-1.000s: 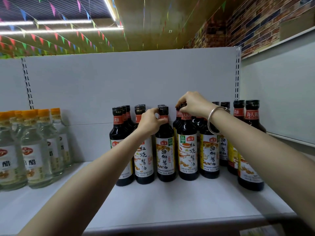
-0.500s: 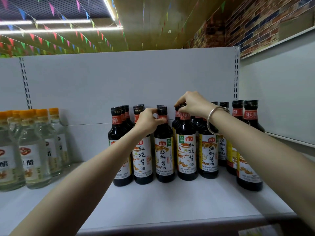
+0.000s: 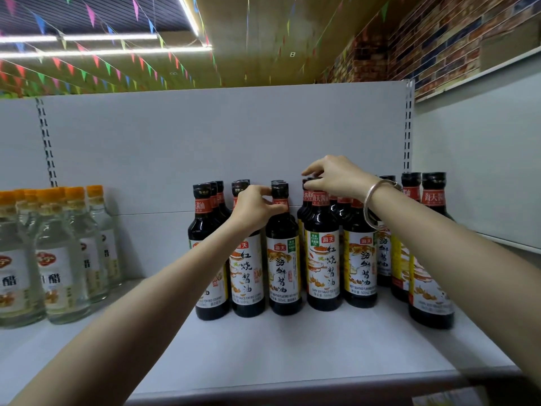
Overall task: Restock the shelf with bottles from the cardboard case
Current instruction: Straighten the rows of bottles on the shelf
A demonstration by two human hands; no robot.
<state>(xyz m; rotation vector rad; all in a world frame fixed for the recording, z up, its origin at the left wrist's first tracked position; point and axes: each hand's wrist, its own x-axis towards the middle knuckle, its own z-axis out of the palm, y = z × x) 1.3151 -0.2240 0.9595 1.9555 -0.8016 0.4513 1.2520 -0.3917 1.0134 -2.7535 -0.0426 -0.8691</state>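
Both hands are pinching soy sauce bottle necks: left hand (image 3: 253, 208), right hand (image 3: 333, 177). The shelf (image 3: 263, 347) is partly filled, front standing bare; no case showing.

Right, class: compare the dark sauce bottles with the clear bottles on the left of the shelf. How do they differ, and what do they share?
1. The dark sauce bottles hold near-black liquid; the clear bottles hold see-through liquid.
2. The dark ones have black caps, the clear ones orange caps.
3. The left hand and right hand touch dark bottles' tops; no hand touches the clear ones.

Both groups stand upright in rows on the shelf and carry mostly white labels.
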